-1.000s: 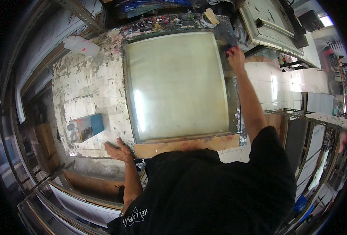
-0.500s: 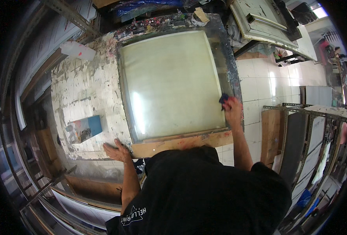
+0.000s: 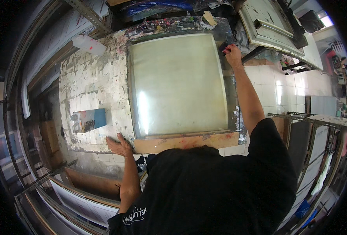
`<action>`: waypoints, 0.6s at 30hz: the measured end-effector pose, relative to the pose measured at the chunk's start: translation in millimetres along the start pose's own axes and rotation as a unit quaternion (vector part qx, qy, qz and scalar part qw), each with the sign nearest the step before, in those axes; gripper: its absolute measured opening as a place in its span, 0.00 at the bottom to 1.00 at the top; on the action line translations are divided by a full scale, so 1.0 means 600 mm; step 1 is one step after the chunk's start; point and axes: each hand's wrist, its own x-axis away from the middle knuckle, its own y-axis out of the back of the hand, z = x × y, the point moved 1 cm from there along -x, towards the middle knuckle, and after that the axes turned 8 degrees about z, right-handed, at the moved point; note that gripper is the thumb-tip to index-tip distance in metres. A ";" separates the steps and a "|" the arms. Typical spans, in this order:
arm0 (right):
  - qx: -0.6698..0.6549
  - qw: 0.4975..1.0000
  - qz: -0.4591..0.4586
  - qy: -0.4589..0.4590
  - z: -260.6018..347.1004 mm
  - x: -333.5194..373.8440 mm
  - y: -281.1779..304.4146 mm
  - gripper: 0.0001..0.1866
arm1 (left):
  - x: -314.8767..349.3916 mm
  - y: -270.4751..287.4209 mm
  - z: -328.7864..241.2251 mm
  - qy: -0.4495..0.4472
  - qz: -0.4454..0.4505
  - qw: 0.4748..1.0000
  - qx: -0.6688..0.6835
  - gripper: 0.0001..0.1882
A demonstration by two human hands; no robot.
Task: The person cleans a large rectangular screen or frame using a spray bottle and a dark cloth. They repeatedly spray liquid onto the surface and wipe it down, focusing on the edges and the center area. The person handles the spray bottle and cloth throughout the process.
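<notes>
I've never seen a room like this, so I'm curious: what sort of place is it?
Probably a workshop, perhaps for screen printing. The signs are the pale framed panel, the table with its colourful smears, and the metal rack at right.

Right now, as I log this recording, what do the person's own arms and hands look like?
Both the left hand and the right hand are bare, with no gloves, watch or bracelet visible. The forearms are uncovered too, below a black short-sleeved top. White print, with lettering and an angular outline, shows by the left sleeve.
</notes>
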 end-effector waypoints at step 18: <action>-0.043 0.998 0.039 -0.036 0.080 0.284 0.021 0.06 | 0.002 -0.002 0.015 0.019 0.028 0.999 -0.014 0.45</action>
